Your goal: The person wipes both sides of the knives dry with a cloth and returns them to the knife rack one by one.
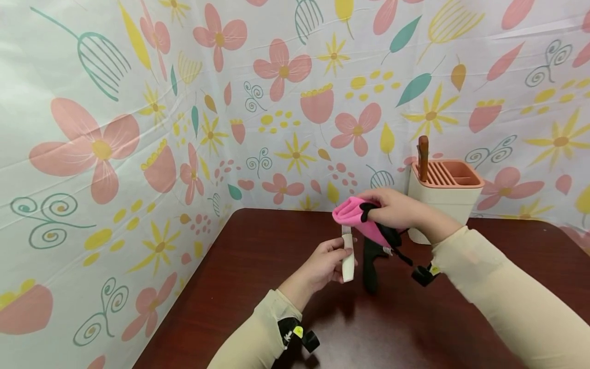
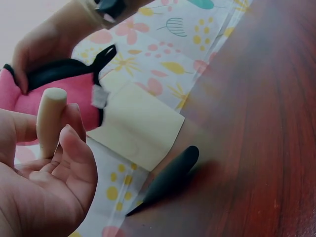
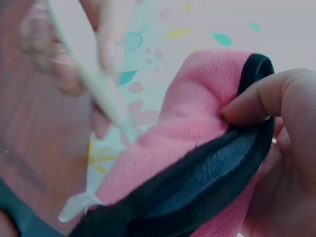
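Observation:
My left hand [image 1: 322, 264] grips a knife by its white handle [image 1: 348, 261], butt end toward me. A short stretch of the blade shows above the handle; the rest is hidden by a folded pink cloth [image 1: 352, 211]. This cloth has black edging, a black hanging loop and a small white tag [image 2: 99, 97]. From the right, my right hand [image 1: 396, 207] pinches it, thumb on the black edging in the right wrist view. Below the cloth, a dark-handled utensil [image 1: 370, 271] lies on the table, its far end overlapped by the cloth.
A cream knife holder [image 1: 441, 200] with an orange slotted top stands at the back right of the dark wooden table [image 1: 276, 230]. A brown wooden handle [image 1: 423, 159] sticks up from its slots. Flower-patterned sheeting [image 1: 295, 102] hangs behind and to the left.

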Motion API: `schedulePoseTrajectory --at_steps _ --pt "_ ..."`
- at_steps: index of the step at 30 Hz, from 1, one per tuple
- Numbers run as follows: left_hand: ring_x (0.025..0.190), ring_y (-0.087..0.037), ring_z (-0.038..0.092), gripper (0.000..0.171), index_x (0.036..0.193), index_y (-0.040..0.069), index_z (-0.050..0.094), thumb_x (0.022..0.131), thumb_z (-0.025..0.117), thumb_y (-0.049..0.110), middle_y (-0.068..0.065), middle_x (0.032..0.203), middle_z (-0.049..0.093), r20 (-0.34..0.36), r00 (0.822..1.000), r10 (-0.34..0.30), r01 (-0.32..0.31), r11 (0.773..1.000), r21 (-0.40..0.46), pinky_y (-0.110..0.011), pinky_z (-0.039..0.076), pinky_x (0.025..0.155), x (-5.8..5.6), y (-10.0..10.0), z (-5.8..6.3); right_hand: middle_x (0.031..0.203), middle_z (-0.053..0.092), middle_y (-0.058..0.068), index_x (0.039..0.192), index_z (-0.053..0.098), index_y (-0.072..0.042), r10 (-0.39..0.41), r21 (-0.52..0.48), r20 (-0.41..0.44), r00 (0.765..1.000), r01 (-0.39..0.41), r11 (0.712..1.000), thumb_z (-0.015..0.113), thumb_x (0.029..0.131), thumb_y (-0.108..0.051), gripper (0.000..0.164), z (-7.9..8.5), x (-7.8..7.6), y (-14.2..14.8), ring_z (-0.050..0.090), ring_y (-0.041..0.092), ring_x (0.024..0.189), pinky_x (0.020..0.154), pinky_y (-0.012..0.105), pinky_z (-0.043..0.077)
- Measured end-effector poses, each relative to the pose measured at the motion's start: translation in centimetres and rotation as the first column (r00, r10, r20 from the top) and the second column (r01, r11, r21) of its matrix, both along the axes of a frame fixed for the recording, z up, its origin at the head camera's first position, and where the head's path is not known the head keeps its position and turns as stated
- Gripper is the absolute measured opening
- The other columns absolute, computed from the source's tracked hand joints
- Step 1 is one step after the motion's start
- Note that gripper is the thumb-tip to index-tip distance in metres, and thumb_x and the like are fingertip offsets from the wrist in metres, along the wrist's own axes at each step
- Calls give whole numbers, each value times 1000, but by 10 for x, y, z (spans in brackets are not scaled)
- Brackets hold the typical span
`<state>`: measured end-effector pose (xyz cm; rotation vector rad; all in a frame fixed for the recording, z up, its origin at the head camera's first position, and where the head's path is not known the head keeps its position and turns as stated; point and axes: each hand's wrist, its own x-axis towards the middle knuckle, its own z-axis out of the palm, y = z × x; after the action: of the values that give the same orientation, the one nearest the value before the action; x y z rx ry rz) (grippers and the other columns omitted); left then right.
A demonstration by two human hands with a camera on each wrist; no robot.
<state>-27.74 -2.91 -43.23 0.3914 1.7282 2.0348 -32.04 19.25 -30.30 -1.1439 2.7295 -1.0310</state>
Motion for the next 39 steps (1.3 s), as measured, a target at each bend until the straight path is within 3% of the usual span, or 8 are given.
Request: schedulePoseTrajectory --at_steps 6,12,19,28,35,39 --pt "59 -9 63 36 141 15 58 106 53 17 -2 85 69 17 1000 -3 3 1000 1 -23 50 46 1 1 -2 98 74 4 122 71 -12 -120 69 -101 988 128 989 58 94 -6 32 6 -17 -8 62 18 83 80 34 49" --pt "58 -10 64 36 142 16 58 106 53 19 -2 86 69 14 1000 -9 9 1000 -8 -24 51 47 1 1 -5 110 74 11 130 68 -8 -227 91 -194 955 248 965 57 88 -9 43 -25 -31 -25 62 25 91 85 44 51" --pt "61 -9 65 37 144 11 55 107 52 18 0 86 70 7 999 -43 43 999 0 -24 52 50 1 1 -7 105 73 8 121 70 -13 -292 53 -275 916 317 947 55 89 -9 35 -58 -36 -37 60 25 86 79 44 51" --pt "59 -6 64 38 142 3 52 106 52 15 3 81 70 -21 999 -40 40 999 -3 -21 50 50 3 1 -2 87 69 0 103 71 -20 -284 52 -365 887 324 945 60 85 -7 25 -70 -26 -43 54 20 73 64 36 45" --pt "57 -5 62 37 140 0 53 106 53 15 2 80 69 -33 998 -45 45 999 -7 -20 49 49 3 2 -1 101 76 0 117 75 -25 -310 39 -366 878 347 937 64 82 -6 41 -76 -13 -44 57 19 76 59 36 44" --pt "57 -5 63 38 141 0 53 106 52 15 3 81 70 -18 999 -43 43 999 -11 -20 49 49 4 2 1 107 76 0 122 74 -25 -296 32 -369 881 330 943 61 80 -4 49 -79 -8 -43 60 20 82 65 37 46"
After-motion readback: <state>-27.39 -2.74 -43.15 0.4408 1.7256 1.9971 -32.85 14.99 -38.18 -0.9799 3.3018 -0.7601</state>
